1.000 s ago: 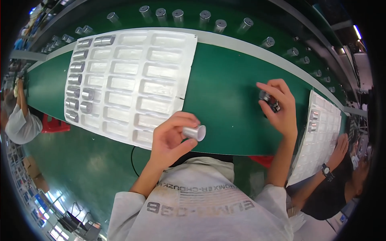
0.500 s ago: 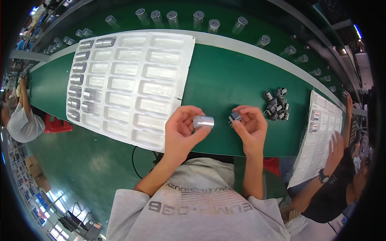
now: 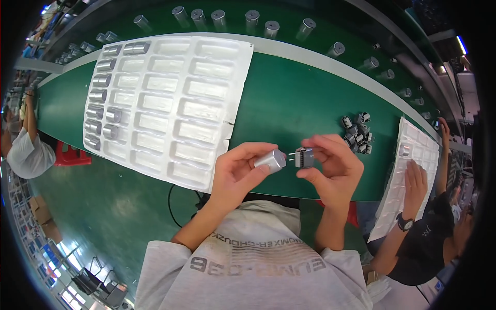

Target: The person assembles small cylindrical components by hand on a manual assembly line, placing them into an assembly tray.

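Between the thumb and fingers of my left hand (image 3: 232, 168) is a smooth silver metal cylinder (image 3: 270, 161), tilted with its right end raised. My right hand (image 3: 339, 168) pinches a small dark grey block-like part (image 3: 304, 158) with ribbed sides and two thin metal pins. Those pins point left toward the cylinder's end, a short gap away. Both hands are over the near edge of the green tabletop (image 3: 289, 103). Beyond my right hand lies a pile of similar small dark and silver parts (image 3: 356, 133).
A white moulded tray (image 3: 242, 77) on the left has silver cylinders in its left compartments. More cylinders (image 3: 252, 19) stand along the far strip. At the right, a co-worker's hand (image 3: 415, 183) is over another white tray (image 3: 385, 206). A red stool (image 3: 72, 155) stands left.
My right hand has moved slightly right and turned its part, so the pins now face the cylinder. The cylinder has tilted and shifted right. The co-worker's hand has moved left over their tray.
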{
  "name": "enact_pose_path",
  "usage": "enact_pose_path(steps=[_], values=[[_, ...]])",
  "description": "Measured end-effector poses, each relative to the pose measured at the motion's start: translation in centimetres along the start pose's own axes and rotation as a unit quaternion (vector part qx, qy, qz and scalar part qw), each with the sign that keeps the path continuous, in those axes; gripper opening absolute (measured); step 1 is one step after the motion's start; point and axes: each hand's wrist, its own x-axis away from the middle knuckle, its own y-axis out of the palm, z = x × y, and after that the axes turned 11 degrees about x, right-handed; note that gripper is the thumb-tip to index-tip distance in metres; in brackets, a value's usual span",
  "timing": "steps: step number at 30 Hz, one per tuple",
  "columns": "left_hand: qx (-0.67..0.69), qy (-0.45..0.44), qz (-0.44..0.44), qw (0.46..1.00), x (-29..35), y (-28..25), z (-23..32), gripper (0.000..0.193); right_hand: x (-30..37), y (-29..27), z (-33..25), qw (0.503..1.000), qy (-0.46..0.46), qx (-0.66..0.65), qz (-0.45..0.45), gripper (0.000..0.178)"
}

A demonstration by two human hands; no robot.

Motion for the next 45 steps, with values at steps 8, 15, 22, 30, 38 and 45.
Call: enact_pose_path(steps=[8, 15, 22, 30, 38, 45], values=[[-0.043, 0.028, -0.044, 0.998, 0.1, 0.1, 1.1, 0.036, -1.8, 0.6, -0.7, 0.982, -0.113, 0.142, -0.061, 0.041], [-0.178, 0.032, -0.075, 0.981, 0.3, -0.3, 2.0, 0.039, -1.7, 0.4, 0.0, 0.978, -0.121, 0.138, -0.101, 0.035], [-0.256, 0.08, -0.049, 0.962, 0.5, 0.3, 1.2, 0.039, -1.5, 0.1, 1.0, 0.976, -0.112, 0.15, -0.109, 0.035], [-0.216, 0.008, -0.041, 0.976, 0.2, -0.4, 1.5, 0.047, -0.2, 1.6, 3.3, 0.99, -0.081, 0.092, -0.073, 0.036], [-0.383, 0.176, 0.017, 0.907, 1.4, -2.6, 9.6, 0.049, -14.8, -6.8, 2.1, 0.817, -0.182, 0.535, 0.11, 0.03], [-0.766, 0.253, 0.227, 0.546, 2.5, -12.5, 17.9, 0.038, -21.9, -12.3, 8.0, 0.771, -0.121, 0.625, -0.036, 0.039]])
